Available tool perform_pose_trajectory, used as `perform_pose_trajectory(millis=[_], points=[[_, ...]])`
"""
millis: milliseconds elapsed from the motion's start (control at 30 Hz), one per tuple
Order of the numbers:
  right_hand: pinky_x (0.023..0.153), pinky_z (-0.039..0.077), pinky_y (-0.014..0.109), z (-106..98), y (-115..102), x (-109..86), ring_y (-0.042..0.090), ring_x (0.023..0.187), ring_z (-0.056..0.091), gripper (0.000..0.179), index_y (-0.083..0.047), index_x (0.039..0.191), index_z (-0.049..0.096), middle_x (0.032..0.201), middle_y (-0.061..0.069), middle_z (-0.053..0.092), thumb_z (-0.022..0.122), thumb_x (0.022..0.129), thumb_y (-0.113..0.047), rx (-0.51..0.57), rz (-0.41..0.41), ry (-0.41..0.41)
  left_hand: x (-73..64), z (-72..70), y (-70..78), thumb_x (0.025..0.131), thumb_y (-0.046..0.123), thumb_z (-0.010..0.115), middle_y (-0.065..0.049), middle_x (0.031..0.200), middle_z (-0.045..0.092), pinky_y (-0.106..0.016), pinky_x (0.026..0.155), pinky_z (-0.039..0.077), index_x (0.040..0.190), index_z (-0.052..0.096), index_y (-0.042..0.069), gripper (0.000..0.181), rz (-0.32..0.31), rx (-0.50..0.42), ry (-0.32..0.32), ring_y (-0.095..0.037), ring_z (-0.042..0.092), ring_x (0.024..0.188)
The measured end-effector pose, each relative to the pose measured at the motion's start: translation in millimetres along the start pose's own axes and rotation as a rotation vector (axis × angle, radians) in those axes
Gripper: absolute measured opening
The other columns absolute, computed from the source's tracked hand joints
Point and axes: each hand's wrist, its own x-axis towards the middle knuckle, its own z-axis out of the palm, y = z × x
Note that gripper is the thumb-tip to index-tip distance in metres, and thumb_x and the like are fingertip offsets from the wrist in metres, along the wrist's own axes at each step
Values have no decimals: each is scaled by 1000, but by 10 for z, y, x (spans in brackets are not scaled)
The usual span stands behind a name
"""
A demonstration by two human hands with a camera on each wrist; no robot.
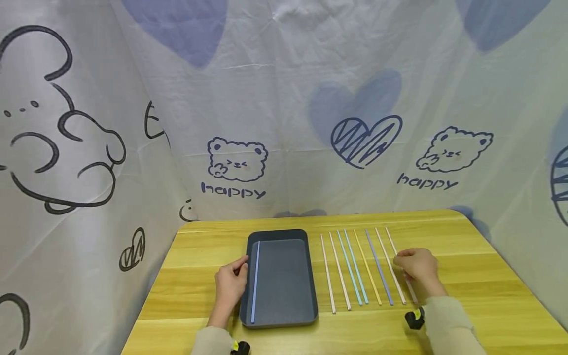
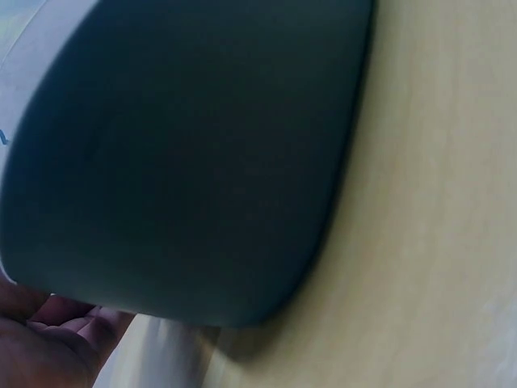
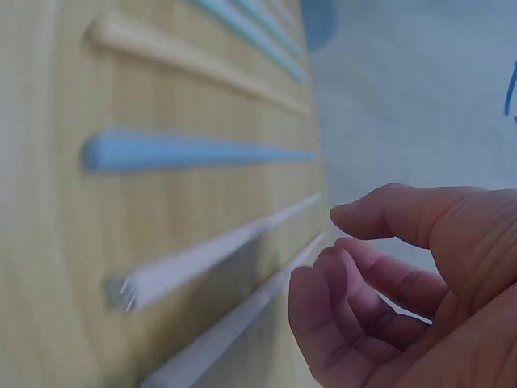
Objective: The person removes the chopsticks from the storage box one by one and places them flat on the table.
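Note:
A dark grey rectangular tray (image 1: 284, 323) lies on the table with one thin blue-violet stick (image 1: 255, 286) along its left side. My left hand (image 1: 230, 283) holds the tray's left rim; in the left wrist view, fingers (image 2: 60, 331) show against the tray wall (image 2: 194, 162), partly hidden by it. To the right of the tray, several thin sticks lie side by side: pink, light blue, yellow, violet and pale ones. Over the rightmost pale pink stick (image 1: 392, 240) hovers my right hand (image 1: 418, 268), its fingers bent and the thumb apart from them, nothing between them.
The wooden table (image 1: 479, 276) has rounded far corners. Behind it hangs a white cloth (image 1: 293, 123) printed with hearts and bears, also at both sides. A yellow stick (image 1: 367, 266) and a violet stick (image 1: 379, 266) lie left of the right hand.

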Motion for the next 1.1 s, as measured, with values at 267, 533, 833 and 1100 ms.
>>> perform_pose_trajectory(millis=[267, 533, 833, 1100], points=[[62, 64, 36, 248, -301, -13, 17, 63, 71, 36, 14, 119, 68, 82, 21, 75, 65, 93, -10, 162, -26, -62, -40, 11, -20, 101, 6, 68, -19, 121, 77, -24, 72, 55, 122, 79, 4, 24, 3, 2, 6, -27, 74, 101], [64, 64, 37, 549, -593, -60, 18, 66, 73, 36, 14, 122, 68, 96, 27, 76, 65, 93, -7, 260, -63, -121, -63, 18, -21, 101, 7, 67, -19, 123, 77, -22, 71, 54, 123, 78, 5, 25, -9, -13, 4, -26, 74, 102], [65, 65, 38, 893, -989, -137, 22, 67, 74, 30, 10, 119, 71, 97, 26, 75, 64, 94, -6, 324, -85, -150, -17, 5, -15, 100, 7, 69, -18, 120, 78, -23, 73, 55, 121, 80, 6, 23, -3, -11, 17, -26, 74, 100], [59, 63, 37, 1189, -1285, -237, 20, 60, 72, 24, 10, 110, 73, 84, 17, 74, 63, 92, -3, 388, -113, -171, 7, -13, -1, 98, 4, 70, -17, 113, 80, -27, 75, 57, 117, 81, 3, 22, 42, 6, 34, -26, 75, 96]])
